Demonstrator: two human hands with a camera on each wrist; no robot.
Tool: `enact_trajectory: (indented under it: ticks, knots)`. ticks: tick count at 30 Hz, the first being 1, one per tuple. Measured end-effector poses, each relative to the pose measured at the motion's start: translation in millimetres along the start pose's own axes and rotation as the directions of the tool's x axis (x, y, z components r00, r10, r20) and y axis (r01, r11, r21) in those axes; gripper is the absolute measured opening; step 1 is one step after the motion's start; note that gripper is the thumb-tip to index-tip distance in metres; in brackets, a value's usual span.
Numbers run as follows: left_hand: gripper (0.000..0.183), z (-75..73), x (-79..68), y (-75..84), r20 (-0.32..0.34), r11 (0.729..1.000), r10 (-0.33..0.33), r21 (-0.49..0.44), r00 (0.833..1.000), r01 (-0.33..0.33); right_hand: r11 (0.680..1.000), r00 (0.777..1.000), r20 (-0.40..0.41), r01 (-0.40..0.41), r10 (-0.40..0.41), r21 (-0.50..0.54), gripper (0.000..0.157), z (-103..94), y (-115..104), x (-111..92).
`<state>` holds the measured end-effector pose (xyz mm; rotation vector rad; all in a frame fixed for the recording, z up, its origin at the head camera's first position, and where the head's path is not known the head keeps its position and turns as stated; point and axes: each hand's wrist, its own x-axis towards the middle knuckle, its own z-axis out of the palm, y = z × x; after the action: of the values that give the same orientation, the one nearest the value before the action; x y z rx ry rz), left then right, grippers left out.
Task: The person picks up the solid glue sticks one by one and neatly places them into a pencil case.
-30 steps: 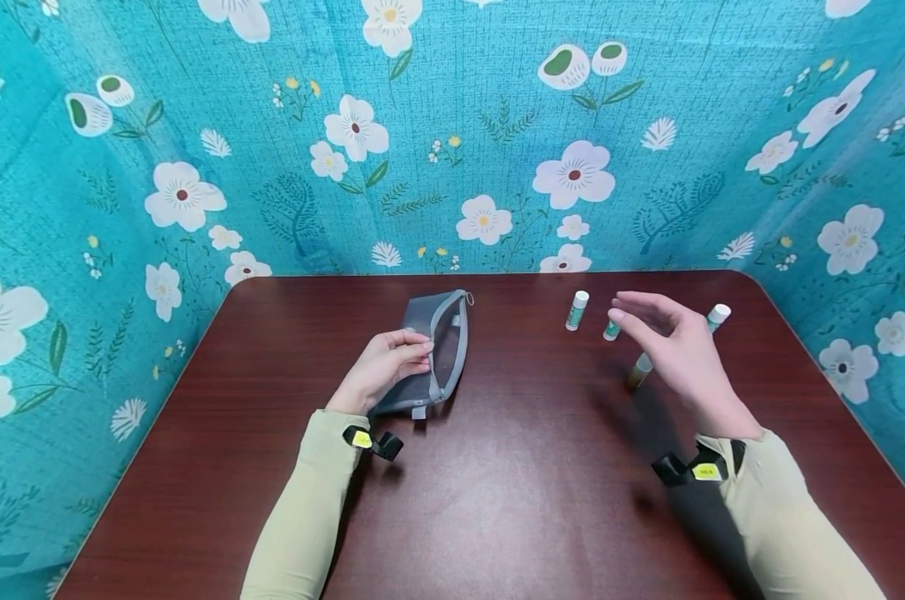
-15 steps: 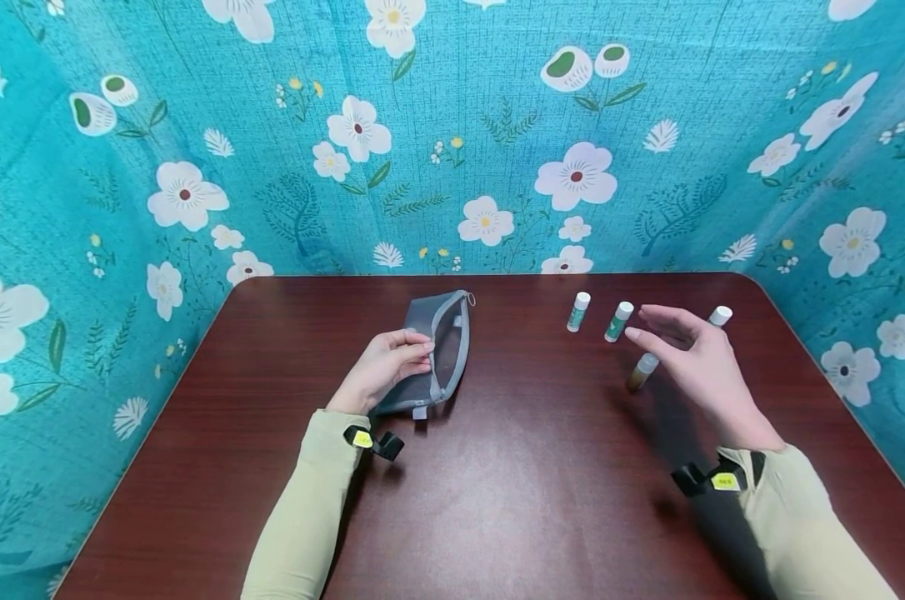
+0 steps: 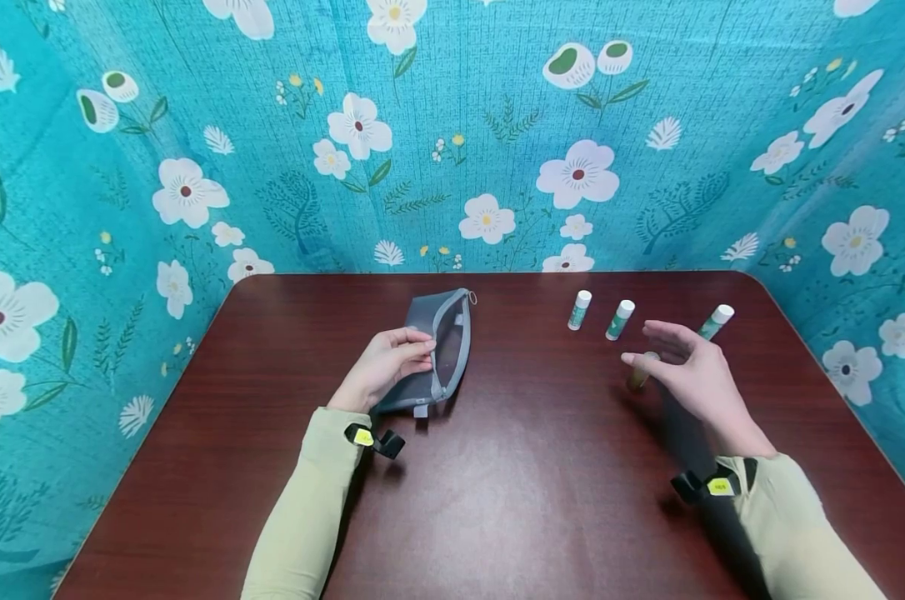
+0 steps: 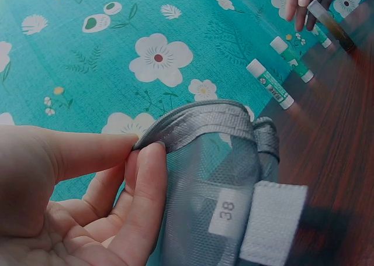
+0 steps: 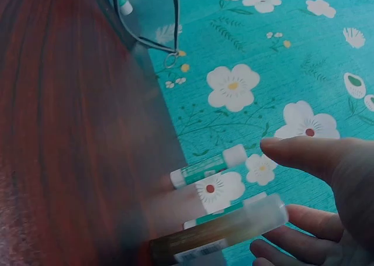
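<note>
My left hand (image 3: 387, 365) pinches the zipper edge of a grey mesh zipper pouch (image 3: 415, 392), whose mouth gapes to the right. In the left wrist view, thumb and index finger grip the pouch's trim (image 4: 198, 123), above a label reading 38. My right hand (image 3: 692, 375) is over the right side of the table, thumb and fingers spread apart. Just below it stands a brown tube with a translucent cap (image 5: 266, 212), partly hidden in the head view. In the right wrist view the fingers are close beside that cap and the thumb is away from it.
Upright behind the right hand are white-capped green glue sticks: one at left (image 3: 579, 311), one in the middle (image 3: 619, 321) and one at right (image 3: 717, 322). They stand on a dark red wooden table (image 3: 512, 483). Blue floral cloth (image 3: 437, 150) hangs along its back and sides.
My right hand has moved from over the middle glue stick rightward, then nearer to me over the brown tube. The left hand keeps its pinch on the pouch.
</note>
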<state>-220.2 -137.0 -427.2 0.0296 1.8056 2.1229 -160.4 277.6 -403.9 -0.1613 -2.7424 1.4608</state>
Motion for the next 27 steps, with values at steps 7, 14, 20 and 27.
enact_trajectory:
  ticks: [7,14,20,27]
  knots:
    - [0.026,0.8,-0.4,0.5,-0.004,1.0,-0.006,0.007,1.0,0.006,0.995,0.998,-0.002,0.064,-0.064,-0.075,0.067,7.2,18,5]
    - [0.024,0.1,-0.3,0.1,0.012,1.0,0.004,-0.013,1.0,-0.004,0.988,0.995,0.006,0.101,-0.101,-0.12,0.058,14.1,30,8]
    - [0.024,-0.6,0.5,-0.2,0.019,1.0,0.014,-0.016,1.0,-0.014,0.985,0.994,0.002,0.106,-0.107,-0.134,0.053,16.5,36,9]
    - [0.022,-0.5,0.3,-0.2,0.02,1.0,0.012,-0.013,1.0,-0.012,0.985,0.996,0.015,0.093,-0.092,-0.146,0.049,15.1,41,10]
